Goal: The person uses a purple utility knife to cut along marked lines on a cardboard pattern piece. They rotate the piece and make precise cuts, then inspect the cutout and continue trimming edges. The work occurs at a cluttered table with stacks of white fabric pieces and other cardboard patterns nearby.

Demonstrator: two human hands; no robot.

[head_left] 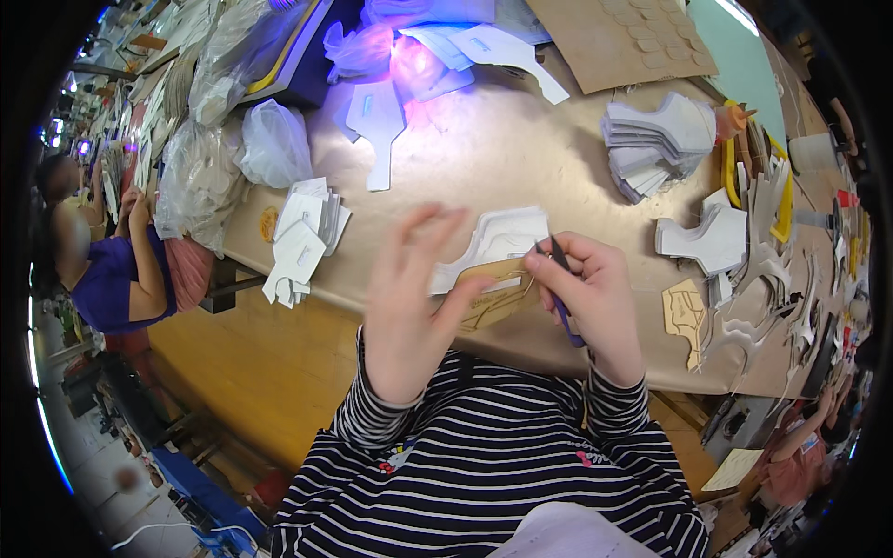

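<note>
A tan pattern piece [491, 296] with dark lines is in front of me, close to the table's near edge. My right hand [593, 288] is closed on small scissors [564, 312] with dark blades and a purple handle. Its thumb and fingertips are at the tan piece's right end. My left hand [409, 302] is raised with its fingers stretched and apart, blurred by motion. The left thumb overlaps the tan piece's left side; whether it presses on it I cannot tell. Just beyond lie white cut pieces [512, 226], partly hidden by the tan piece and my hands.
Stacks of white cut pieces stand at left [302, 240], far right [662, 139] and right [704, 234]. Another tan pattern piece [684, 316] lies near white offcuts [744, 339]. A brown board [628, 42] and plastic bags [276, 139] sit farther back. A person in purple [121, 279] works at left.
</note>
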